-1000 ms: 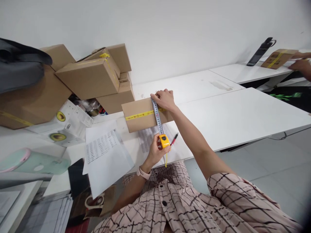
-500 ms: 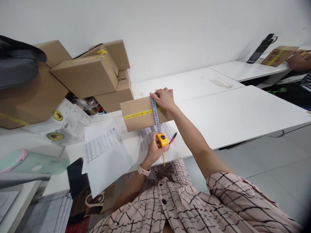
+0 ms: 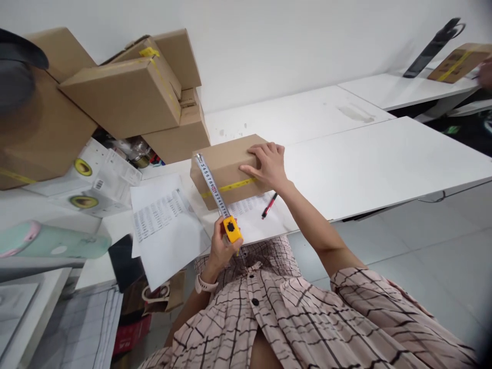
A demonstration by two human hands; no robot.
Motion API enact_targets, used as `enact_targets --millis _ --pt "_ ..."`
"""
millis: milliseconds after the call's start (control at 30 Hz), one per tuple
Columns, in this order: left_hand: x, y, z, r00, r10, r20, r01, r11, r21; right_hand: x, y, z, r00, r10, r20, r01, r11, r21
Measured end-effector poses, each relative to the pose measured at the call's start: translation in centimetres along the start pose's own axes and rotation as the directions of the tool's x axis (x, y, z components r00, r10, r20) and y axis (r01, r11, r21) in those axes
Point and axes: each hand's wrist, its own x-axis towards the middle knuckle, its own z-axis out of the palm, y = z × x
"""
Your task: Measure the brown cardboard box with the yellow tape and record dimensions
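Note:
A yellow tape measure [image 3: 232, 229] is held in my left hand [image 3: 220, 248]. Its metal blade [image 3: 212, 187] is pulled out and lies slantwise across the left end of a cardboard box [image 3: 230, 164] with a yellow tape strip. My right hand [image 3: 269, 163] grips the box near its right end, fingers over the upper edge and thumb on the face toward me. Under the box's near edge lies a printed sheet [image 3: 253, 225], with a red and black pen [image 3: 269, 206] on it.
Stacked cardboard boxes [image 3: 126, 100] rise at the left behind white boxes with avocado pictures [image 3: 92, 184]. More printed papers [image 3: 169, 246] overhang the table edge. A mint bottle [image 3: 57, 243] lies far left. At the far right are a black bottle [image 3: 430, 48], another box [image 3: 457, 64] and a person's hand [image 3: 486, 74].
My right hand has let go of the blade's end and now grips the box. The tape measure has moved left to the box's end. The box has tilted, showing its top.

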Motion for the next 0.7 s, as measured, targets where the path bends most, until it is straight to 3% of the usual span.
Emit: enact_targets --millis 167,233,333,400,500,600,700 --pt "-0.8 -1.5 0.0 0.995 -0.094 0.036 0.09 0.993 0.08 -4.8 0.1 1.4 0.996 -0.012 0.086 0.012 1.0 0.002" --pt "-0.9 -0.8 -0.1 0.994 -0.098 0.04 0.092 0.987 0.132 -4.9 -0.4 0.5 0.991 0.027 0.132 -0.03 0.999 0.022" --pt "-1.2 0.9 -0.3 0.993 -0.069 0.094 0.036 0.948 0.316 -4.4 -1.6 -2.4 0.979 0.169 0.11 -0.185 0.97 0.158" --pt "-1.7 2.1 -0.3 0.982 -0.052 0.184 -0.035 0.896 0.442 -4.6 -2.4 -4.6 0.961 0.257 0.105 -0.277 0.894 0.353" --pt "-2.4 3.5 0.0 0.941 -0.067 0.333 -0.121 0.85 0.513 -6.0 -3.1 -6.7 0.943 0.278 0.182 -0.329 0.708 0.625" --pt "-2.6 4.1 0.3 0.899 -0.091 0.427 -0.16 0.841 0.517 -8.5 -3.2 -7.0 0.923 0.332 0.198 -0.358 0.545 0.758" --pt "-2.7 4.3 0.5 0.881 -0.096 0.463 -0.179 0.838 0.515 -11.4 -3.4 -6.2 0.863 0.472 0.181 -0.4 0.419 0.815"
